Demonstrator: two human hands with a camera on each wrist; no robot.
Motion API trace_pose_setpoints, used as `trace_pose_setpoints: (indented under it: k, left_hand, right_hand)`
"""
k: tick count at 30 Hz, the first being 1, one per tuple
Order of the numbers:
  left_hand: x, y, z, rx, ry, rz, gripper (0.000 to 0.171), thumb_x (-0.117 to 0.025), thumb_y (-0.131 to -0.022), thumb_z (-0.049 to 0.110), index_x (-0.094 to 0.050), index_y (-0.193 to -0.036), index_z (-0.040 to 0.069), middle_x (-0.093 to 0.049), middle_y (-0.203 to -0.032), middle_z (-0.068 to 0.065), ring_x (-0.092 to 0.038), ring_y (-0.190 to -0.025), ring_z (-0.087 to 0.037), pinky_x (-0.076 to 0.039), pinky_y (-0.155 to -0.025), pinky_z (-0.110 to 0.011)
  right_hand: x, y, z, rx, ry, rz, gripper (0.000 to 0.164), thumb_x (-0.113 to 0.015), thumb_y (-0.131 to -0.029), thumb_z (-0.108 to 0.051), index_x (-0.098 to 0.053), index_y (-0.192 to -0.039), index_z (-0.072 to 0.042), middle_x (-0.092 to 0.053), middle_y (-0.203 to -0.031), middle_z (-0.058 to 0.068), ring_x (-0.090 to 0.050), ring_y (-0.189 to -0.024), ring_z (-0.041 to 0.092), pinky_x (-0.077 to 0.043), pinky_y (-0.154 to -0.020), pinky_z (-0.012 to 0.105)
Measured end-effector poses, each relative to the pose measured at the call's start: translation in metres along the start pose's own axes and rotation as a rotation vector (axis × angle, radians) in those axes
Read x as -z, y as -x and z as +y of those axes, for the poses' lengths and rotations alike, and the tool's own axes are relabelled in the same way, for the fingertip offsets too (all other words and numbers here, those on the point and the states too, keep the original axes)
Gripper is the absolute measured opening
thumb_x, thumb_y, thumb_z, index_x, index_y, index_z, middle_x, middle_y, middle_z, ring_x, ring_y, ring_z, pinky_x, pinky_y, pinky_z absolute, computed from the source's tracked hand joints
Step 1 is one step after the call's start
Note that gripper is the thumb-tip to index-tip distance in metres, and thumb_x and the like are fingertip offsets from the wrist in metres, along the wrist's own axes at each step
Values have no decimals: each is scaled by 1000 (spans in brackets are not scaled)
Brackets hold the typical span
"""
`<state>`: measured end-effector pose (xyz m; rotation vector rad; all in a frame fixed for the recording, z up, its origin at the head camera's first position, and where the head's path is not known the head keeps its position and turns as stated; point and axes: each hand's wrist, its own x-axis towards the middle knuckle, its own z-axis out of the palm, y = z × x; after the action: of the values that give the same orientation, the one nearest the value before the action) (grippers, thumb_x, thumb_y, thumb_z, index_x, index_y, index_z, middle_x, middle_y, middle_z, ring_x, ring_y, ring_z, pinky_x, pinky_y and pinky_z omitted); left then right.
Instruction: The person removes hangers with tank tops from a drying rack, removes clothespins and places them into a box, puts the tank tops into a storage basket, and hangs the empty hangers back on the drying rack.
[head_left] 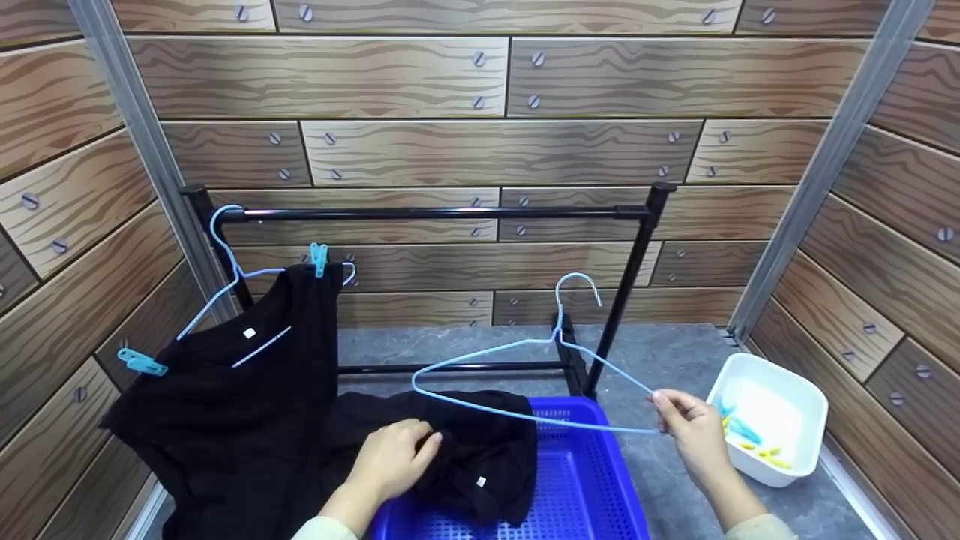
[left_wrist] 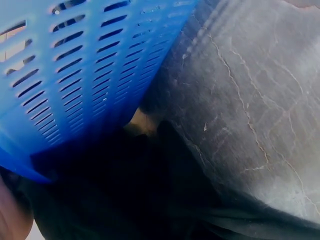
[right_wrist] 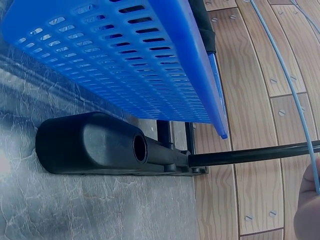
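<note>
Holding hanger (head_left: 559,334), R grip (head_left: 694,431); tub (head_left: 780,405) head-cam only.

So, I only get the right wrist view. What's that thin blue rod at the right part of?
Observer: The head view shows a whole blue hanger, its hook off the rack.

Visitor: Is anything hanging up there?

Observer: Yes, a black garment hangs from another hanger near the rack's left end.

Visitor: And what's beyond the basket, on the far right?

Observer: A white tub with yellow and blue pegs inside.
</note>
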<state>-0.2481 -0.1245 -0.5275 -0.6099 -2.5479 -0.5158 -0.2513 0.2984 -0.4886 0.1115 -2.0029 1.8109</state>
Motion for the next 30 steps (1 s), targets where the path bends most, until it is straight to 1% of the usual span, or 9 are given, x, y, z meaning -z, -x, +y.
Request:
trace_pose_setpoints:
  k: [3, 6, 10, 12, 15, 19, 23, 26, 30]
  left_hand:
    - [4, -2, -2, 57, 81, 44, 14, -53, -88, 26, -64, -79, 23, -59, -77, 11, -61, -74, -13, -47, -64, -35]
    - [11, -6, -5, 147, 150, 144, 14, -54, -86, 19, -66, -83, 24, -62, -84, 14, -62, -80, -10, -48, -68, -34]
    - [19, -13, -7, 247, 161, 263, 14, -51, -90, 22, -64, -87, 25, -60, -82, 13, -59, -76, -9, -46, -65, -35]
    - [22, -17, -6, 270, 154, 293, 13, -50, -92, 26, -63, -91, 24, -57, -79, 13, -56, -71, -8, -45, -62, -34]
    - [25, -23, -3, 253, 148, 323, 15, -50, -91, 28, -63, -97, 22, -56, -79, 12, -52, -70, -6, -44, -62, -32]
    - [27, -31, 2, 171, 114, 334, 19, -51, -91, 28, -62, -104, 20, -60, -92, 11, -56, -83, -6, -46, -71, -31]
    - [28, -35, 6, 101, 96, 290, 23, -49, -93, 31, -63, -106, 18, -63, -100, 10, -57, -93, -9, -46, -78, -32]
    - [28, -36, 7, 88, 93, 231, 25, -47, -94, 37, -63, -104, 20, -62, -94, 12, -58, -87, -8, -46, -74, -32]
    - [27, -35, 8, 95, 103, 167, 25, -46, -93, 45, -60, -93, 25, -53, -72, 16, -51, -64, -5, -43, -58, -28]
  right_hand:
    - [0, 1, 0, -12, -5, 1, 19, -58, -89, -3, -60, -94, 16, -62, -65, 1, -50, -51, 9, -45, -50, 22]
    - [-1, 1, 0, -27, -8, 3, 20, -58, -89, -4, -61, -94, 15, -63, -67, 1, -51, -51, 9, -46, -51, 22]
    - [-1, 1, 2, -35, 4, -2, 21, -59, -89, -6, -61, -94, 15, -60, -62, 4, -50, -51, 10, -46, -50, 22]
    - [-1, 1, 3, -35, 20, -9, 21, -59, -89, -6, -61, -94, 15, -57, -59, 4, -49, -50, 10, -46, -50, 23]
    - [-2, 0, 4, -37, 38, -12, 21, -59, -89, -6, -62, -93, 14, -54, -56, 4, -49, -50, 10, -45, -49, 23]
    - [-6, 2, 3, -46, 58, -16, 22, -59, -88, -8, -63, -94, 13, -56, -59, 3, -51, -51, 12, -46, -51, 24]
    - [-9, 3, 1, -62, 61, -34, 23, -60, -88, -9, -62, -95, 13, -57, -62, 2, -52, -53, 15, -47, -52, 25]
    - [-10, 2, 0, -64, 55, -39, 22, -60, -88, -9, -63, -94, 13, -56, -61, 3, -51, -52, 15, -46, -51, 25]
    - [-12, 2, 0, -47, 56, -43, 20, -60, -88, -7, -63, -91, 12, -57, -60, 3, -51, -51, 13, -46, -50, 24]
